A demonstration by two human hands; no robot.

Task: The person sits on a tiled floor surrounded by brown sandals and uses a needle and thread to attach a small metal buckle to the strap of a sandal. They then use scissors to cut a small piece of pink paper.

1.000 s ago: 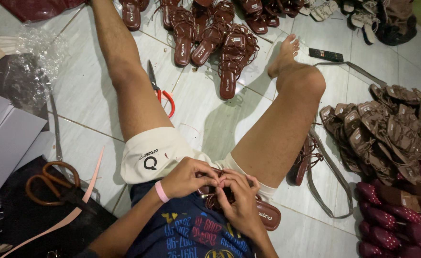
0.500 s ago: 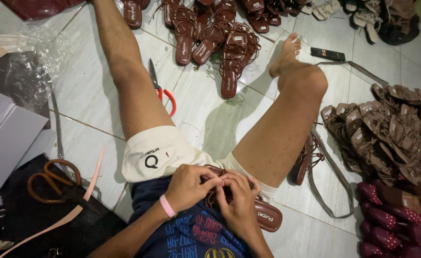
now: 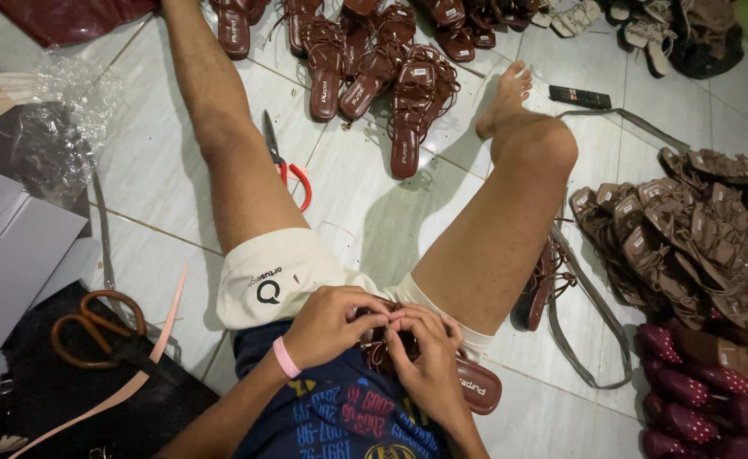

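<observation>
Item: brown sandal [image 3: 476,384], flat, strappy, lying in our lap with its sole end jutting out past the right hand [image 3: 429,361] toward the right thigh. Both hands work on its straps, which are bunched between the fingertips and mostly hidden.

Left hand [image 3: 331,323]: clenched on the strap bundle, fingers curled tight, a pink wristband [image 3: 285,357] just behind it.

Right hand: likewise grasping the straps, thumb and fingertips pressed against those of the left hand, so the two hands touch.

Change over the last second: very little. Both hands have stayed closed on the same sandal in the same spot on the lap; only the fingers have shuffled slightly and the view has drifted a touch. We judge the strap work to be mid-step, not finished, with the sandal not yet set aside.

About the hands:
- Red-handled scissors [image 3: 285,166], well ahead of the left hand, on the floor tiles [image 3: 365,212] between our legs.
- Orange-handled shears [image 3: 93,327], off to the left of the left hand, on a black bag.
- Row of brown sandals [image 3: 374,76], far ahead of both hands.
- Heap of tan sandals [image 3: 688,229], well to the right of the right hand, with dark red ones nearer beneath it.
- Black remote control [image 3: 579,96], far ahead and right.
</observation>
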